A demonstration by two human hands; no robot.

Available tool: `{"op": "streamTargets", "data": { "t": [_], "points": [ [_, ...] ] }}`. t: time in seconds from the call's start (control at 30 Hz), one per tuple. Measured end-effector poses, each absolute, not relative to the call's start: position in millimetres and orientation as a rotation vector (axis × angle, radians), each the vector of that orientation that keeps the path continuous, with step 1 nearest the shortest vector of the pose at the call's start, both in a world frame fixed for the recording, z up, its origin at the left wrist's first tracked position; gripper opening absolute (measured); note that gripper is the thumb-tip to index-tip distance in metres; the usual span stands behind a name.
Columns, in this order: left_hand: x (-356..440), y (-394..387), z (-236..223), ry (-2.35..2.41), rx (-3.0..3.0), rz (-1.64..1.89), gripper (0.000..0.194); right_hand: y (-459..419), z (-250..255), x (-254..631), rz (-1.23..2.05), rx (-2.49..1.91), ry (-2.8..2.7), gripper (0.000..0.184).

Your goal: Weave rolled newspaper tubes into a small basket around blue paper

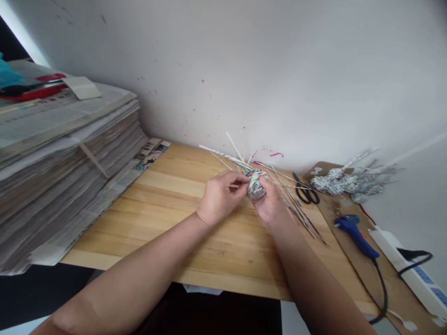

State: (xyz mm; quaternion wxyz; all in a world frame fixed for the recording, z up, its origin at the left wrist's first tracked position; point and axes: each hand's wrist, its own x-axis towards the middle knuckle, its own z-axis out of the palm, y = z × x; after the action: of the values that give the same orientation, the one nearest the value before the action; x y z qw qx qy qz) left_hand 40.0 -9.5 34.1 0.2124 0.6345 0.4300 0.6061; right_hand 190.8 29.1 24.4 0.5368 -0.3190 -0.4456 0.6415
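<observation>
A small rounded piece woven from rolled newspaper strips (257, 187) is held up over the wooden table, with several long paper sticks (223, 154) poking out of its far side. My right hand (271, 201) wraps round its right side, thumb on top. At its left edge, my left hand (223, 193) has thumb and forefinger pinched together at the weave; whatever strip lies between those fingertips is too small to make out. More rolled paper sticks (300, 211) lie on the table just beyond my right wrist.
Black scissors (307, 191) and a blue glue gun (356, 236) lie to the right, beside a white power strip (408, 270). Woven newspaper pieces (337, 181) rest by the wall. A tall newspaper stack (70, 153) with a red-handled tool (42, 88) on top fills the left of the wooden table (157, 223).
</observation>
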Motion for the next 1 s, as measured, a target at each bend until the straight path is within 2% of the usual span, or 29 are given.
{"op": "streamTargets", "data": {
  "t": [0.5,0.73,1.0],
  "points": [
    [42.8,-7.8,33.6,1.155,1.551,1.661,0.004,28.5,24.2,190.9,1.638,-0.692,-0.959,0.022],
    [44.9,-7.9,31.3,1.032,1.578,1.668,0.003,29.1,26.3,194.1,1.654,-0.628,-0.972,0.043],
    [45.7,-12.6,35.3,1.157,1.716,1.681,0.009,28.4,25.5,193.1,1.629,-0.699,-0.936,0.028]
  ]
}}
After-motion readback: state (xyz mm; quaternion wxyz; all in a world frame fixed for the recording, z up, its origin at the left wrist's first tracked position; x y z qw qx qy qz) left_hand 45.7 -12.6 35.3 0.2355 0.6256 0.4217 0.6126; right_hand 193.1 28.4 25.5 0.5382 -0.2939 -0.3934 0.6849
